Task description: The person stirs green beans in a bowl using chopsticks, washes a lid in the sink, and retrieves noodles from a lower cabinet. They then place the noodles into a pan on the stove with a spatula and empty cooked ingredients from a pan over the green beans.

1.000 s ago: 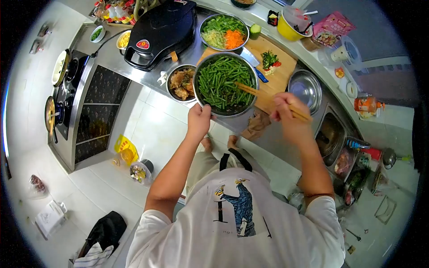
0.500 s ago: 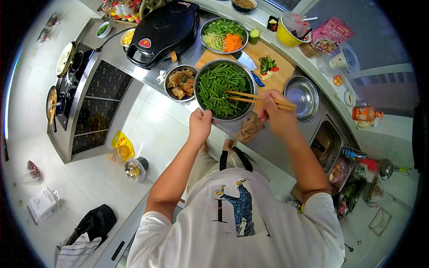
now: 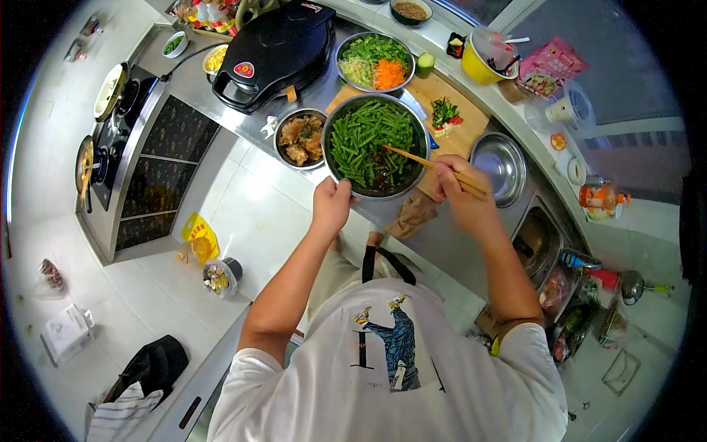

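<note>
A metal bowl (image 3: pixel 420 168) of cut green beans (image 3: pixel 368 140) is in front of me at the counter's edge, with dark liquid showing on its right side. My left hand (image 3: pixel 333 204) grips the near rim, thumb on top. In my right hand (image 3: pixel 462 190) is a pair of wooden chopsticks (image 3: pixel 423 160), fingers closed round them, their tips among the beans. To the left stands a smaller bowl of browned meat pieces (image 3: pixel 300 140). Behind the beans is a bowl of shredded carrot and greens (image 3: pixel 374 61). A brown cloth (image 3: pixel 412 215) lies below my right hand.
A cutting board (image 3: pixel 464 118) with chopped peppers and a partly hidden knife lies behind the bowl. An empty metal basin (image 3: pixel 499 169) and the sink (image 3: pixel 537 243) are at the right. A black electric griddle (image 3: pixel 276 51) stands at the back left, the stove (image 3: pixel 121 132) farther left.
The chopsticks have drawn closer together and their tips have shifted within the beans. More dark liquid shows at the bowl's lower right. My left hand stays on the rim.
</note>
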Demonstrator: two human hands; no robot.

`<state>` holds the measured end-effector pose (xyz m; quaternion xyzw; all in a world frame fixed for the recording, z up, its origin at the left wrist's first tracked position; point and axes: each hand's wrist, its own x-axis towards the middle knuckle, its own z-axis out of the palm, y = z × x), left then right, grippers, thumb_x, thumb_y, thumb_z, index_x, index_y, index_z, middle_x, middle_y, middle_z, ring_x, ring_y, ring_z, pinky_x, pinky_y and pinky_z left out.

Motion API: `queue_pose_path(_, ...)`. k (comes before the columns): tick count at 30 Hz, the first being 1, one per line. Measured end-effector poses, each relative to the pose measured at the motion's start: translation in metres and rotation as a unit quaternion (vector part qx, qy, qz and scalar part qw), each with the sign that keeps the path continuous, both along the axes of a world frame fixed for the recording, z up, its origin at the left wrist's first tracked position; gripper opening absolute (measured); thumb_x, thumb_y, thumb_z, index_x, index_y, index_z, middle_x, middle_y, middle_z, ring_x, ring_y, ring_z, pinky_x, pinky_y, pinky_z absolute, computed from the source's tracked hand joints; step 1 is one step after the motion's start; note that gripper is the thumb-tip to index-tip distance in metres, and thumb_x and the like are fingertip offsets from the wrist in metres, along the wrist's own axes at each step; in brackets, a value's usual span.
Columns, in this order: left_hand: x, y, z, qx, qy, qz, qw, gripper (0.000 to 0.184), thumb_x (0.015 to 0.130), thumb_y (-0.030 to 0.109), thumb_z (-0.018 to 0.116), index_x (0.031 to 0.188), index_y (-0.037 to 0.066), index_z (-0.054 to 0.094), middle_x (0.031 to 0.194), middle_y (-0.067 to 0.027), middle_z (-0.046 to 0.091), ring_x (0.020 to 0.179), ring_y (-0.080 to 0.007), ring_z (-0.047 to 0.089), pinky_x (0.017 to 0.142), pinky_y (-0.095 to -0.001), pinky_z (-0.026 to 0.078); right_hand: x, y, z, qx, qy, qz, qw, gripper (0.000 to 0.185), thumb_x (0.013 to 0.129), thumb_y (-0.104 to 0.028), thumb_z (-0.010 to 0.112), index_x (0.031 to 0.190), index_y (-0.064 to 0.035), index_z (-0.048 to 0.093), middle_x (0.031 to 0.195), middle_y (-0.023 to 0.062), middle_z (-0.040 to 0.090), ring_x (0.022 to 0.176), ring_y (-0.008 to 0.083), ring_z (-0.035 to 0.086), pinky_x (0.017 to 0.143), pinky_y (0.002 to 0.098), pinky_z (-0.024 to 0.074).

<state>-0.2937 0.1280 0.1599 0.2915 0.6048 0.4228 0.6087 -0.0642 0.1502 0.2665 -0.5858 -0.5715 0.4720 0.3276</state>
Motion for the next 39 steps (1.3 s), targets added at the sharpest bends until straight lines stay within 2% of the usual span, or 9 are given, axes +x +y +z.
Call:
queue_pose_path(3,0.002,0.002,-0.015,0.044,-0.028,-0.006,0.999,0.024,0.095,0.012,0.043,0.105,-0.003,0.057,0.094,-0.0103,0.067,0.074,-0.0167,0.064,0.065,-0.0286,0.054,-0.008,0.004,-0.03,0.099,-0.049,0.042,0.993,0.017,0.093,-0.019,0.058,0.098,-0.0028,0.062,0.069,0.0053,0.06,0.06,0.014,0.058,0.055,0.0286,0.0463)
queue_pose_path(7,-0.005,0.001,-0.031,0.036,-0.032,-0.004,0.999,0.024,0.094,0.011,0.042,0.107,-0.004,0.057,0.093,-0.0102,0.067,0.071,-0.0174,0.065,0.064,-0.0283,0.054,-0.001,-0.015,-0.02,-0.011,-0.073,0.055,0.996,0.015,0.092,-0.019,0.059,0.097,-0.0052,0.063,0.074,0.0092,0.063,0.063,0.018,0.06,0.058,0.0305,0.0474)
queue_pose_path(13,-0.004,0.0,-0.009,-0.034,0.015,-0.006,0.999,0.023,0.093,0.012,0.043,0.102,-0.005,0.055,0.092,-0.0103,0.067,0.07,-0.0184,0.067,0.053,-0.0277,0.051,0.002,-0.016,-0.005,0.053,-0.08,0.148,0.984,0.016,0.093,-0.018,0.058,0.097,-0.0037,0.062,0.072,0.007,0.064,0.061,0.0152,0.06,0.056,0.0282,0.0473)
queue_pose_path(19,-0.006,-0.002,-0.019,0.013,-0.007,-0.008,1.0,0.023,0.094,0.014,0.044,0.103,-0.004,0.055,0.092,-0.0101,0.067,0.071,-0.0184,0.067,0.053,-0.0293,0.052,-0.007,-0.007,0.006,0.068,-0.057,0.003,0.996,0.017,0.093,-0.018,0.058,0.097,-0.0018,0.062,0.072,0.0065,0.062,0.063,0.0125,0.059,0.058,0.0274,0.047)
queue_pose_path(26,-0.007,0.001,-0.021,0.023,-0.016,-0.004,1.0,0.023,0.094,0.008,0.041,0.104,-0.006,0.056,0.096,-0.0119,0.066,0.076,-0.019,0.065,0.068,-0.0334,0.058,-0.014,-0.004,-0.023,0.084,-0.083,0.048,0.992,0.018,0.093,-0.018,0.058,0.095,-0.0013,0.062,0.073,0.0058,0.063,0.064,0.0132,0.059,0.059,0.0271,0.0467)
queue_pose_path(31,-0.014,-0.003,-0.034,0.008,-0.012,0.011,1.0,0.023,0.095,0.008,0.04,0.103,-0.005,0.056,0.095,-0.0115,0.066,0.077,-0.0193,0.066,0.068,-0.0329,0.058,0.003,-0.026,0.01,-0.094,-0.037,0.051,0.994,0.017,0.093,-0.018,0.057,0.095,-0.0021,0.063,0.07,0.002,0.059,0.064,0.0107,0.055,0.058,0.0269,0.0453)
queue_pose_path(34,-0.012,-0.002,-0.019,0.057,-0.05,0.039,0.996,0.021,0.092,0.012,0.048,0.088,-0.008,0.055,0.08,-0.0095,0.064,0.062,-0.0146,0.061,0.058,-0.0268,0.053,-0.007,-0.014,0.009,-0.051,-0.041,0.065,0.996,0.015,0.093,-0.017,0.058,0.094,-0.0021,0.063,0.07,0.0023,0.06,0.061,0.0101,0.055,0.056,0.0254,0.0457)
queue_pose_path(37,-0.013,0.002,-0.015,-0.007,-0.013,-0.021,1.0,0.023,0.095,0.009,0.04,0.104,-0.005,0.057,0.095,-0.0112,0.066,0.077,-0.0191,0.066,0.068,-0.0328,0.057,-0.014,0.001,-0.004,0.037,-0.02,0.038,0.998,0.015,0.093,-0.016,0.059,0.095,-0.0019,0.063,0.07,0.0031,0.061,0.06,0.0098,0.056,0.056,0.024,0.0466)
queue_pose_path(39,-0.013,0.001,-0.015,0.071,-0.048,-0.007,0.996,0.023,0.096,0.01,0.041,0.104,-0.004,0.057,0.094,-0.0103,0.066,0.076,-0.0178,0.065,0.067,-0.0327,0.057,-0.016,0.0,0.0,0.031,-0.011,0.016,0.999,0.015,0.093,-0.016,0.059,0.096,-0.0019,0.063,0.07,0.0034,0.062,0.062,0.0099,0.058,0.057,0.0239,0.0472)
